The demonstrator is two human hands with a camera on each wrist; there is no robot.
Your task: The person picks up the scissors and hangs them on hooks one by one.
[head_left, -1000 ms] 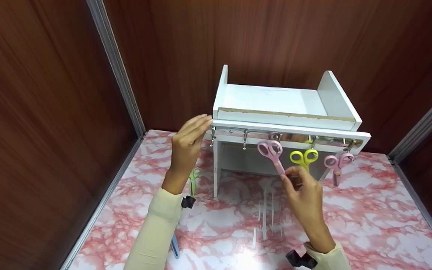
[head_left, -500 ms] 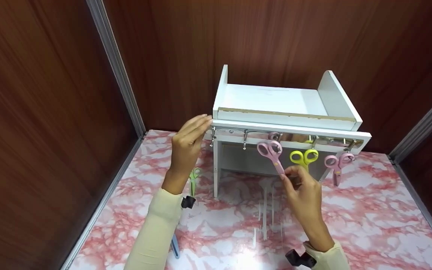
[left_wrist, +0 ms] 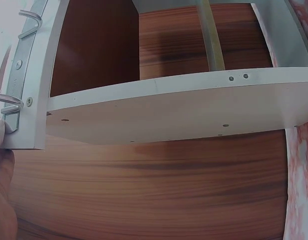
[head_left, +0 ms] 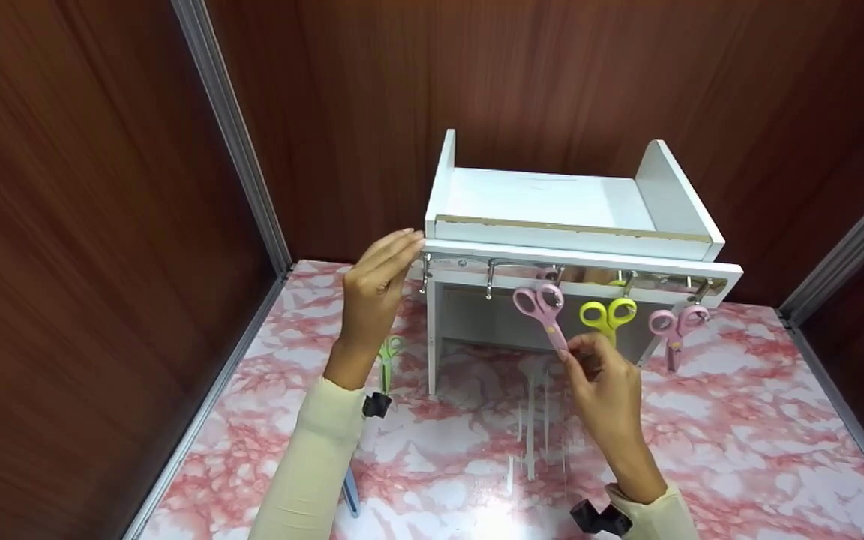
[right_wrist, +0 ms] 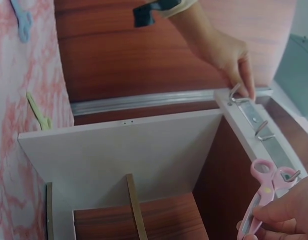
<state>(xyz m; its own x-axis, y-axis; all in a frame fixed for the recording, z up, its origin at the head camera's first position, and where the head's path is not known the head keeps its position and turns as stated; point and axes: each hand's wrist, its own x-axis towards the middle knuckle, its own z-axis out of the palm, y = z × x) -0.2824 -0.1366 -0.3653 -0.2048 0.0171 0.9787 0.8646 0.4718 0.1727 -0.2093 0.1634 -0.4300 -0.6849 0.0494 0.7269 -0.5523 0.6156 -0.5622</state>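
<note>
My right hand (head_left: 606, 390) pinches a pair of pink scissors (head_left: 550, 324) by the blade end, handles up. In the right wrist view, one finger loop of these scissors (right_wrist: 281, 179) is around a metal hook (right_wrist: 293, 176). My left hand (head_left: 378, 281) holds the left end of the white shelf's hook rail (head_left: 526, 253); in the left wrist view its thumb lies on the front, with a finger below the corner. Yellow scissors (head_left: 609, 315) and a second pink pair (head_left: 676, 327) hang from hooks to the right, the yellow blades partly hidden by my right hand.
The white shelf (head_left: 552, 199) stands on a red-and-white marbled tabletop (head_left: 432, 472). Green scissors (head_left: 386, 361) lie left of its leg, and a blue object (head_left: 350, 493) lies partly behind my left sleeve. Two hooks at left, including one metal hook (head_left: 490, 279), bear nothing. Brown panels surround the table.
My right hand and the pink scissors have shifted very slightly left and down. The left hand stays at the rail's end.
</note>
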